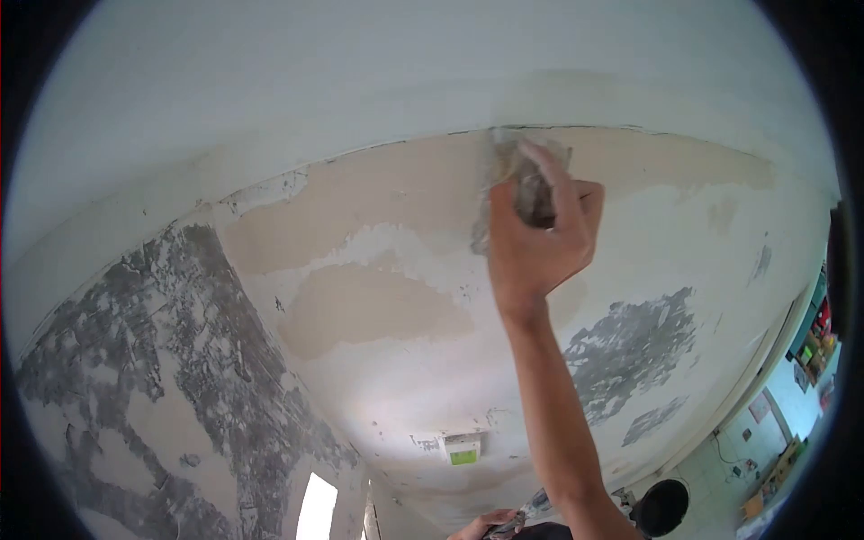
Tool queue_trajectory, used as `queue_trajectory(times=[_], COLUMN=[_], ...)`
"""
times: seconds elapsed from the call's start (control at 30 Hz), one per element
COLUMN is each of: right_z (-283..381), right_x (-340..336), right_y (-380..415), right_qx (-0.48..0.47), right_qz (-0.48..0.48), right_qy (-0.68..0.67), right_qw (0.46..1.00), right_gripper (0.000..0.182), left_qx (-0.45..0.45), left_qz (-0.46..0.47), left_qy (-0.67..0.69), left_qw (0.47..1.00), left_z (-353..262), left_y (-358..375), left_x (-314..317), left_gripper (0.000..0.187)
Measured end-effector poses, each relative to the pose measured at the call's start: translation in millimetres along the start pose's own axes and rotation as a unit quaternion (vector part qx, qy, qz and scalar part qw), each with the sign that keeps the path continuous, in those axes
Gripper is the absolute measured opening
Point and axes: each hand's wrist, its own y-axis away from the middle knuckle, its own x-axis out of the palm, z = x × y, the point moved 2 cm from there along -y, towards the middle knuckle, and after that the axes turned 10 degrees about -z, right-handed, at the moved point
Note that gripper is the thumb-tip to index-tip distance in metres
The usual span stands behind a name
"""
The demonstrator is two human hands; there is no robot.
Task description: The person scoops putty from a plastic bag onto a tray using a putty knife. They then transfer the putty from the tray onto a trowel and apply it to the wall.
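Right hand (540, 238): raised overhead on an outstretched arm, fingers clenched round a putty knife (508, 180); the knuckles and back of the hand face the camera.
Putty knife: blade smeared with pale filler, pressed flat against the ceiling (270, 81) edge, right at the dark crack line where ceiling and wall (387, 297) meet. The handle is mostly hidden inside the grip.
Left hand (481, 526): only partly in view at the bottom edge of the frame, low and well apart from the right hand. It appears to touch a small dark object, too cut off to identify. Whether the fingers are closed or loose cannot be told.
Wall surface: uneven. Tan patches of fresh filler (369, 306) lie in the upper and middle area, with white skim between them.
Bare areas: grey exposed plaster (162, 360) covers the lower left in a large flaked region; a smaller grey patch (630, 346) sits just right of the raised forearm.
Fixture: a small white box with a green label (463, 448) is mounted on the wall, below the tan patches.
Other person: a dark-haired head (661, 506) shows at the bottom right, beside the forearm.
Background: shelving with coloured items (814, 342) stands at the far right edge.
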Motion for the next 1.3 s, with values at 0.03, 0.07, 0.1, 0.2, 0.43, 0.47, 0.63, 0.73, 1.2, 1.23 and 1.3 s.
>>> queue_trajectory(times=[0.03, 0.07, 0.1, 0.2, 0.43, 0.47, 0.63, 0.73, 1.2, 1.23, 1.3], right_z=[8, 17, 26, 44, -22, -27, -3, 2, -6, -10, -20], right_x=[0, 3, 7, 18, -7, -13, -3, 1, 2, 0, 0], right_y=[6, 14, 24, 46, -19, -30, -7, 9, 11, 7, -6], right_qx=[-0.042, -0.084, -0.085, -0.086, -0.09, -0.094, -0.167, -0.11, -0.143, -0.143, -0.145], right_qz=[0.019, 0.039, 0.062, 0.121, 0.048, 0.017, 0.069, 0.108, 0.117, 0.116, 0.103], right_qy=[-0.026, -0.05, -0.064, -0.077, -0.026, -0.002, -0.049, -0.078, -0.102, -0.098, -0.098], right_qw=[0.999, 0.994, 0.992, 0.986, 0.994, 0.995, 0.982, 0.985, 0.978, 0.978, 0.979], right_gripper=[0.045, 0.045, 0.045, 0.046, 0.045, 0.045, 0.047, 0.046, 0.049, 0.049, 0.049], left_qx=[0.001, 0.015, 0.026, 0.035, 0.084, 0.075, 0.071, 0.059, 0.087, 0.083, 0.086], left_qz=[0.002, 0.009, 0.016, 0.011, 0.028, 0.024, 0.017, 0.002, 0.036, 0.037, -0.066], left_qy=[-0.002, 0.003, 0.008, -0.041, -0.044, -0.041, -0.083, -0.061, -0.022, -0.023, -0.012], left_qw=[1.0, 1.0, 0.999, 0.998, 0.995, 0.996, 0.994, 0.996, 0.995, 0.996, 0.994], left_z=[-1, -2, -4, -15, -9, -10, -19, -9, -19, -17, -14], left_y=[-6, -12, -13, -11, -18, -15, -13, -22, 3, 4, 7], left_x=[-2, -4, -2, 9, -5, -5, 8, 9, 48, 50, 46], left_gripper=[0.025, 0.025, 0.025, 0.026, 0.027, 0.027, 0.025, 0.023, 0.019, 0.019, 0.022])
